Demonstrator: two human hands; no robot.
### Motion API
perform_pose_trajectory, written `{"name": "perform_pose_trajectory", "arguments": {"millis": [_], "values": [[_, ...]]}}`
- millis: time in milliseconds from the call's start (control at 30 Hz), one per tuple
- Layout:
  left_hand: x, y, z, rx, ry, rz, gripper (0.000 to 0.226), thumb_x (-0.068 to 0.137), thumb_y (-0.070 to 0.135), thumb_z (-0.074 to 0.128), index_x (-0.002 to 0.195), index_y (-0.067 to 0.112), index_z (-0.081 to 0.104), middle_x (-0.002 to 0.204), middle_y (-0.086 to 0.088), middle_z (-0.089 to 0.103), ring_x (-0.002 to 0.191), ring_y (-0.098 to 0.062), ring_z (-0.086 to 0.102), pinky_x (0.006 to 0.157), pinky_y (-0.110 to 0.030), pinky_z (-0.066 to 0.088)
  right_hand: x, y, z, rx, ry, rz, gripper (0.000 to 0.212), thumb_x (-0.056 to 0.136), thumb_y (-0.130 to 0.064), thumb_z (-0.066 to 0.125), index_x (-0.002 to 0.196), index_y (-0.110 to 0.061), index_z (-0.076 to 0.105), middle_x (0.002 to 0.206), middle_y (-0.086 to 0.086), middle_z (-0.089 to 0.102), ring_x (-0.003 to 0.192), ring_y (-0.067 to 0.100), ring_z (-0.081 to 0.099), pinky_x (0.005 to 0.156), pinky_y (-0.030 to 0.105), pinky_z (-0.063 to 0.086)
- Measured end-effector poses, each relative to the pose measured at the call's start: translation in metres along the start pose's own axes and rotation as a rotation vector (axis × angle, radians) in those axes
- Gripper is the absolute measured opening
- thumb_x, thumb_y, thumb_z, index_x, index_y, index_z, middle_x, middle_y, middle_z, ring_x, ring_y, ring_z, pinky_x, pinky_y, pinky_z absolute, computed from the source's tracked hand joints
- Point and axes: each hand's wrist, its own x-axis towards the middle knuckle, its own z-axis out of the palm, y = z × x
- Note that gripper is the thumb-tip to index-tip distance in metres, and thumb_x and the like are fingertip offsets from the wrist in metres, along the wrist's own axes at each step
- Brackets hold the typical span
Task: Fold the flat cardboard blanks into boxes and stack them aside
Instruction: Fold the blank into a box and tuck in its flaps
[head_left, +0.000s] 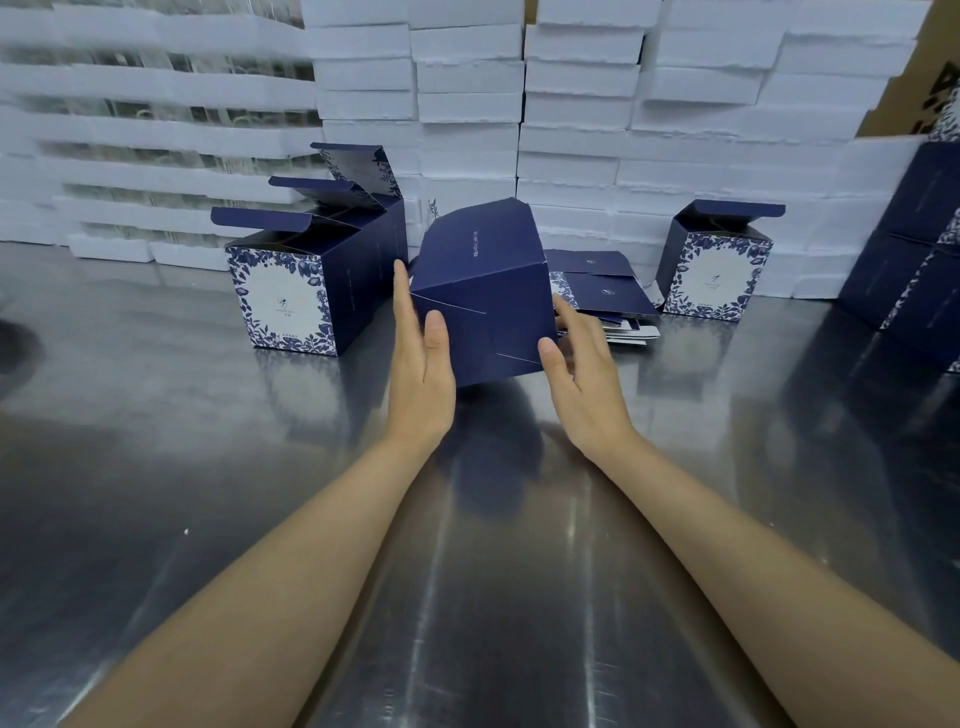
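I saw white foam blocks (571, 104) stacked high along the steel tabletop's (156, 441) far edge, with a brown carton (930, 78) behind its far right corner.

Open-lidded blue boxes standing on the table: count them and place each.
4. Three stand in a row at left: the front box, the middle box, the rear box. The lone box stands at right. Others may hide behind the held box.
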Motion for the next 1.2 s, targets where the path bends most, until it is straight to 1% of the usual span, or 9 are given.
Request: {"name": "perform_pose_trajectory", "arguments": {"millis": [133,267,400,567,667,800,900,1067,1200], "values": [[0.001,-0.001,-0.003,-0.123,0.005,0.006,0.044,0.101,0.038,0.03,0.144,0.031,0.029,0.14,0.009,0.046,0.129,-0.012,0.046,0.111,-0.049,0.035,0.001,0.004,-0.002,0.004,0.062,-0.067,0.048,0.099,-0.021,0.044,0.147,-0.023,0.039,0.118,0.001,0.039,0.098,-0.006,0.042,0.089,0.008,0.036],[0.004,-0.004,-0.008,-0.134,0.11,-0.115,0.032,0.091,0.056,0.03,0.101,0.034,0.051,0.094,0.028,0.058,0.093,-0.014,0.053,0.095,-0.056,0.041,0.002,0.007,-0.008,-0.039,0.115,-0.217,0.05,0.092,0.01,0.044,0.138,-0.009,0.046,0.147,0.007,0.025,0.112,0.009,0.044,0.101,0.012,0.031],[0.007,-0.006,-0.006,-0.126,0.056,-0.188,0.031,0.091,0.046,0.038,0.085,0.024,0.059,0.117,0.009,0.063,0.119,-0.015,0.053,0.11,-0.043,0.035,0.001,0.007,-0.013,0.009,0.112,-0.193,0.053,0.076,0.025,0.032,0.101,0.001,0.071,0.149,0.004,0.026,0.119,0.025,0.052,0.106,0.022,0.038],[0.004,-0.011,0.003,0.144,-0.052,-0.285,0.032,0.099,0.008,0.044,0.129,0.013,0.053,0.157,0.001,0.023,0.128,0.005,0.029,0.088,0.008,0.019,0.002,0.004,-0.009,0.05,0.25,-0.102,0.045,0.074,0.022,0.036,0.084,-0.013,0.063,0.118,0.0,0.04,0.101,0.002,0.053,0.087,0.021,0.043],[0.006,-0.011,-0.002,0.198,0.042,-0.31,0.037,0.1,0.011,0.045,0.137,0.011,0.046,0.154,-0.003,0.024,0.124,0.001,0.032,0.093,-0.005,0.022,0.005,0.006,-0.011,0.039,0.308,0.02,0.05,0.075,0.018,0.038,0.109,-0.014,0.059,0.119,0.0,0.034,0.097,-0.006,0.045,0.087,0.013,0.039],[0.006,-0.008,0.001,0.105,-0.013,-0.329,0.048,0.102,0.035,0.041,0.146,0.017,0.035,0.153,0.002,0.028,0.134,-0.003,0.031,0.101,-0.014,0.02,0.011,0.013,-0.015,0.159,0.126,0.249,0.068,0.087,0.012,0.045,0.149,-0.014,0.029,0.151,0.004,0.027,0.134,0.01,0.036,0.109,0.018,0.032],[0.003,-0.01,0.005,0.041,-0.199,-0.37,0.058,0.1,0.053,0.028,0.153,0.03,0.02,0.157,0.015,0.022,0.138,0.001,0.023,0.108,-0.019,0.016,0.015,0.014,-0.016,0.395,0.067,0.389,0.061,0.097,-0.005,0.045,0.151,-0.024,0.026,0.129,-0.011,0.054,0.104,-0.018,0.053,0.082,-0.004,0.037],[0.009,-0.007,0.005,-0.096,-0.088,-0.351,0.054,0.101,0.057,0.014,0.152,0.041,0.012,0.158,0.011,0.023,0.144,-0.009,0.023,0.12,-0.043,0.017,0.009,0.007,-0.018,0.091,0.104,0.074,0.048,0.097,-0.01,0.04,0.142,-0.027,0.04,0.118,-0.011,0.055,0.115,0.005,0.047,0.101,0.02,0.034],[0.003,0.005,-0.001,-0.063,-0.056,0.1,0.053,0.102,0.038,0.026,0.147,0.039,-0.001,0.159,0.014,0.014,0.146,-0.003,0.017,0.118,-0.023,0.015,0.008,0.002,-0.017,-0.134,0.258,-0.289,0.045,0.093,-0.009,0.039,0.137,-0.005,0.048,0.129,0.007,0.044,0.123,0.021,0.039,0.109,0.021,0.025]]}}
